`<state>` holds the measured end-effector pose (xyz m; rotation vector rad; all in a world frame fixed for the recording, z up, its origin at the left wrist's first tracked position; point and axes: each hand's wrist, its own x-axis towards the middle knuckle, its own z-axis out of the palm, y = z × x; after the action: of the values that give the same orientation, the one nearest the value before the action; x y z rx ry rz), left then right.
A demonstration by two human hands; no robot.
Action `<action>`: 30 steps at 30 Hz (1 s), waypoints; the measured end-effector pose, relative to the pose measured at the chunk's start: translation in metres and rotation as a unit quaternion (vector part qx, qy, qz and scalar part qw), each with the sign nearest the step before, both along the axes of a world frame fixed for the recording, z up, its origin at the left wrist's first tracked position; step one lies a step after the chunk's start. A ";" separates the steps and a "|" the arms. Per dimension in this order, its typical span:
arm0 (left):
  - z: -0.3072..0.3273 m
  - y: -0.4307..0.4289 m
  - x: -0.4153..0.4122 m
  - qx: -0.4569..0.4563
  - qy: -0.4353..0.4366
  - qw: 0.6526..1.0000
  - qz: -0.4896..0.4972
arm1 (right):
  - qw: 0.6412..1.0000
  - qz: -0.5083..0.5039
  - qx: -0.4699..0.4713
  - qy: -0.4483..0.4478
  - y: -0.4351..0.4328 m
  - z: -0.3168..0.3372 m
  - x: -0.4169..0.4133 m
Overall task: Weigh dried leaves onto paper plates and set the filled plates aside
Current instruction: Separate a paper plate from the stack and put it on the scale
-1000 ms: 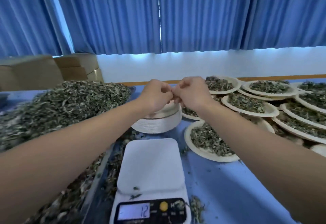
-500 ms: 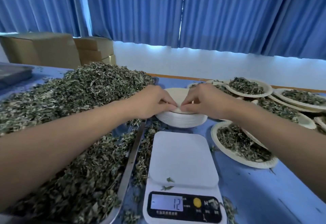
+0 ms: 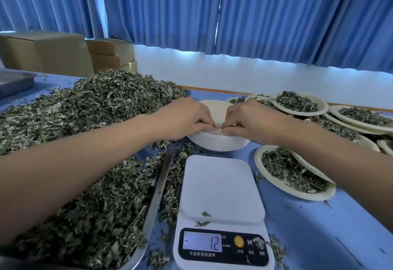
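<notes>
White plate stack (image 3: pixel 219 142) sits beside heaped dried leaves (image 3: pixel 95 108).

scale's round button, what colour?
Yellow-orange. The round button on the scale shows clearly in the head view.

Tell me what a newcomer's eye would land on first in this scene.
The huge heap of dried green leaves fills the left side on a metal tray. At centre, the left hand and right hand pinch at the white stack of round paper plates, behind the white digital scale reading 12. Leaf-filled pale paper plates crowd the right.
</notes>
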<state>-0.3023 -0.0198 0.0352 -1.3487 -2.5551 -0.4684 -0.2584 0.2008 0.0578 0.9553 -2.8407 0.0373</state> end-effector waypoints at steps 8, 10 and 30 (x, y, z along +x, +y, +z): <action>0.003 0.001 0.002 -0.021 0.006 1.000 -0.003 | 0.994 0.004 0.100 0.042 -0.005 0.005 0.007; 0.004 0.001 0.002 -0.036 0.026 0.999 -0.003 | 0.988 0.006 0.139 0.062 -0.007 0.006 0.010; 0.029 0.007 0.027 -0.018 0.143 0.988 0.050 | 0.961 -0.080 0.149 0.221 -0.014 0.016 0.030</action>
<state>-0.2754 -0.0131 0.0643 -1.1935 -2.3886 -0.1945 -0.2281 0.1869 0.0741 0.6687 -2.5261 -0.5624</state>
